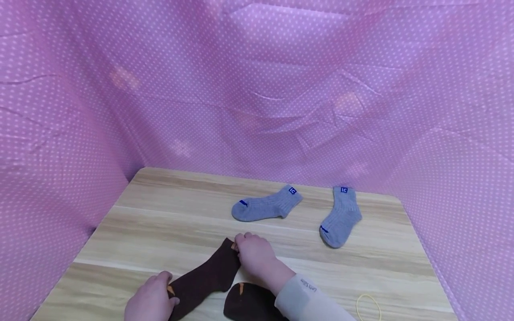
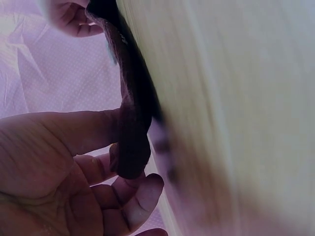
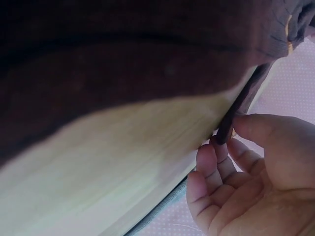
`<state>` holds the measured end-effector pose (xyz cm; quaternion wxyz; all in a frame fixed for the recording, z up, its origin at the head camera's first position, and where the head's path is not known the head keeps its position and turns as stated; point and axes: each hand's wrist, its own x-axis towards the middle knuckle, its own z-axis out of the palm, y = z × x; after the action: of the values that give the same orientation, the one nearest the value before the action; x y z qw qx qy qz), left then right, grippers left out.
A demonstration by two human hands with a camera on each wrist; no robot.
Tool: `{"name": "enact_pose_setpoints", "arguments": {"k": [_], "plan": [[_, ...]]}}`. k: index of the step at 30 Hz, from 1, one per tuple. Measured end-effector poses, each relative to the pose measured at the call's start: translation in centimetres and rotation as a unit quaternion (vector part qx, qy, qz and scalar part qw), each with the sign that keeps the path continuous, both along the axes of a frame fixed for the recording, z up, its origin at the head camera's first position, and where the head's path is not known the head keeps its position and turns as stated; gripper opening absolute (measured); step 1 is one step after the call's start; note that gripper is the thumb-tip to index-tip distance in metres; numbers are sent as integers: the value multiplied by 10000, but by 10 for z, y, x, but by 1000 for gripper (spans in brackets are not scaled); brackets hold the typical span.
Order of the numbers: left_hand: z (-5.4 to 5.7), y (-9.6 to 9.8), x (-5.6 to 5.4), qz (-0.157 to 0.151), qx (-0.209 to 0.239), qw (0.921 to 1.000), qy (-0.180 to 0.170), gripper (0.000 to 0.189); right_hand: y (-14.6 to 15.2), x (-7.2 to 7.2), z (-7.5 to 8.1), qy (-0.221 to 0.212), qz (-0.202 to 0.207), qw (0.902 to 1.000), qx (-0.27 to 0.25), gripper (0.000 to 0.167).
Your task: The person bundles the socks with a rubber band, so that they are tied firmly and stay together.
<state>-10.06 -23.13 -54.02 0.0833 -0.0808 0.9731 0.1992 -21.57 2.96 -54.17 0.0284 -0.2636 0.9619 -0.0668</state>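
I've got left hand (image 1: 148,298) and right hand (image 1: 256,255) pinching opposite ends of one brown sock (image 1: 208,276), lower centre; likely straightening. Next calls for even tension.

Left grip (image 1: 149,298) pinching, right grip (image 1: 255,255) pinching

pass: between left grey sock (image 1: 263,207) and right grey sock (image 1: 340,218) | block: held brown sock (image 1: 206,278) near-left, pink curtain (image 1: 257,111) behind

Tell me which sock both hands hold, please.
The brown sock between left hand and right hand; the other brown sock and two grey socks lie unheld.
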Motion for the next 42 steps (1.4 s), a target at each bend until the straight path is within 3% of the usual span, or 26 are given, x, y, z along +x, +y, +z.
{"name": "enact_pose_setpoints", "arguments": {"k": [12,16,26,38,42], "plan": [[-4,3,0,26,5,10000,26,56,-4,2,3,22,53,9999,116,5],[-4,3,0,48,-2,10000,1,56,-3,3,2,28,50,10000,-67,10],[-5,4,1,35,30,10000,-10,57,-7,2,4,-469,100,9976,-502,20],[-6,9,5,30,32,9997,221,55,-16,4,9,-242,432,9985,-221,20],[-5,8,8,45,63,9998,188,46,-16,4,12,-104,449,9987,-236,16]]}}
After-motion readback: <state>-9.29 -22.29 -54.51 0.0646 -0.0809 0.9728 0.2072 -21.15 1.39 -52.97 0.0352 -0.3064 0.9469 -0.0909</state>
